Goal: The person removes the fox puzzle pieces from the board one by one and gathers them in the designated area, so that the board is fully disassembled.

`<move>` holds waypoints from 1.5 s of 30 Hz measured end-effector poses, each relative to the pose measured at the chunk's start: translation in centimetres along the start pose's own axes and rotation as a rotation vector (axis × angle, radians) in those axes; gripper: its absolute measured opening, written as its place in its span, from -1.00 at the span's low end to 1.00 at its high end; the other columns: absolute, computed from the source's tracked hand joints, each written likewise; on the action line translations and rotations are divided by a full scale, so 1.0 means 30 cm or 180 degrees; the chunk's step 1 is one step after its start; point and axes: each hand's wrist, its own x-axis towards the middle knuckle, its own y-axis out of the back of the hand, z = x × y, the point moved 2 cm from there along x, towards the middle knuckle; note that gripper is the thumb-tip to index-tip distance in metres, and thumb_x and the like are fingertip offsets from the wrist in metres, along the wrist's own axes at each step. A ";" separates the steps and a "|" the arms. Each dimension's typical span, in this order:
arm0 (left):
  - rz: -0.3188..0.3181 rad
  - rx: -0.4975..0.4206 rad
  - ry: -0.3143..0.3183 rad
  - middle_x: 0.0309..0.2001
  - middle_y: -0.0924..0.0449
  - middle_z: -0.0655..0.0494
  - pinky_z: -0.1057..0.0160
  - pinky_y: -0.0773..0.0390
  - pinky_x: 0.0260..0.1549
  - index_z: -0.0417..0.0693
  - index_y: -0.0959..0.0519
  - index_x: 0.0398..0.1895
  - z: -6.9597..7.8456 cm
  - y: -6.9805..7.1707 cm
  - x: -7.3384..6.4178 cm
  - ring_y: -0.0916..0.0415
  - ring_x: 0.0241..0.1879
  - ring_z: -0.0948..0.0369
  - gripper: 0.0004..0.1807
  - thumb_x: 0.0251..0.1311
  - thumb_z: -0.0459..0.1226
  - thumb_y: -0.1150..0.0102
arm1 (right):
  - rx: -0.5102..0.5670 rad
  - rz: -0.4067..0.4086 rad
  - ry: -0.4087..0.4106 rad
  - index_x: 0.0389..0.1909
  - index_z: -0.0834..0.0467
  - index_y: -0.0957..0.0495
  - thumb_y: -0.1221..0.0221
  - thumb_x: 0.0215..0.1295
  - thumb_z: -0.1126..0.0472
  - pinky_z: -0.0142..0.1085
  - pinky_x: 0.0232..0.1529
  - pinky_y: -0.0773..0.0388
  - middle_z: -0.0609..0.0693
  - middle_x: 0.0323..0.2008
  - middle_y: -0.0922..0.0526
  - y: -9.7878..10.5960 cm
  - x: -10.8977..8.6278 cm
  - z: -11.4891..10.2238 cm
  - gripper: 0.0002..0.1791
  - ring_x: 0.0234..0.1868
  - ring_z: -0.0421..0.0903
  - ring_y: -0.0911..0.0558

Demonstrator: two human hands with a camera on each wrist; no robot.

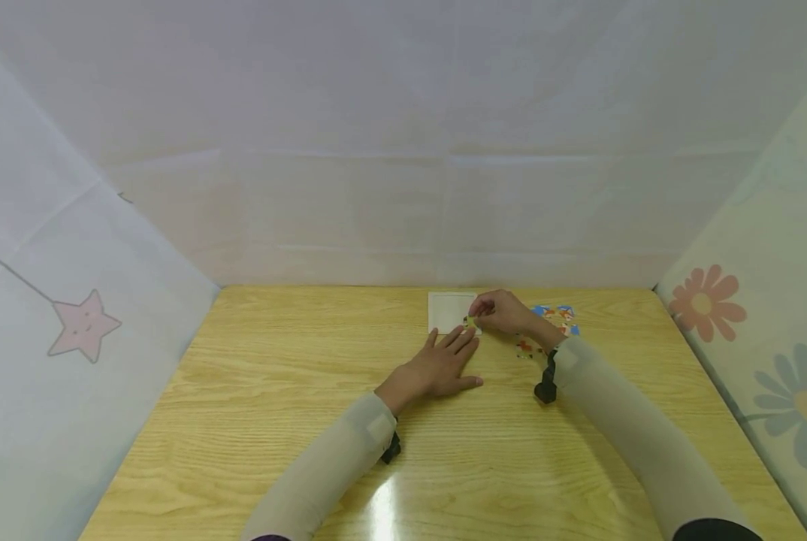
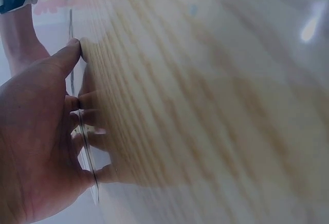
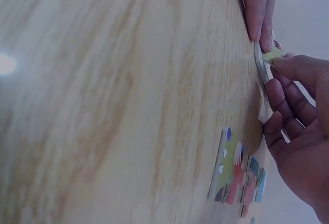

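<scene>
A white puzzle tray (image 1: 447, 309) lies flat near the far edge of the table. My right hand (image 1: 505, 311) pinches a green puzzle piece (image 3: 271, 55) between thumb and fingers at the tray's near right corner. The other fingers of that hand are bent beneath the thumb in the right wrist view. My left hand (image 1: 439, 367) lies with fingers spread, its fingertips at the tray's near edge and close beside the green piece. In the left wrist view the palm and thumb show at the table surface, and the tray is mostly hidden behind the fingers.
Several loose, colourful puzzle pieces (image 1: 566, 319) lie right of the tray, partly covered by my right wrist. A green piece with white spots (image 3: 224, 165) is among them. The wooden table (image 1: 275, 376) meets a pale curtain (image 1: 349, 210) at the back.
</scene>
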 end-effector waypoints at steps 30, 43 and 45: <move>-0.0042 0.0076 0.0049 0.76 0.30 0.11 -0.26 0.14 0.62 0.09 0.11 0.77 0.002 0.000 0.008 0.32 0.72 0.11 -0.05 0.55 0.38 0.29 | 0.0383 0.0298 -0.0201 0.03 0.19 -0.72 -0.31 0.50 0.29 -0.08 -0.03 -0.70 0.11 -0.05 -0.76 0.092 -0.111 0.026 -0.83 -0.05 -0.01 -0.74; 0.0006 0.0049 0.0000 0.76 0.28 0.09 -0.27 0.12 0.61 0.06 0.10 0.77 0.005 0.002 0.002 0.30 0.72 0.08 -0.06 0.56 0.37 0.28 | 0.0548 0.0188 -0.0176 0.06 0.24 -0.70 -0.31 0.49 0.30 0.00 -0.04 -0.74 0.18 -0.02 -0.78 0.148 -0.210 0.051 -0.80 -0.03 0.13 -0.77; 0.0017 0.0046 -0.0005 0.76 0.27 0.08 -0.28 0.11 0.61 0.06 0.09 0.77 0.005 0.004 0.000 0.29 0.72 0.07 -0.06 0.57 0.36 0.27 | 0.0550 0.0174 -0.0175 0.05 0.24 -0.70 -0.31 0.49 0.29 -0.01 -0.08 -0.73 0.18 -0.05 -0.78 0.156 -0.229 0.054 -0.80 -0.06 0.17 -0.76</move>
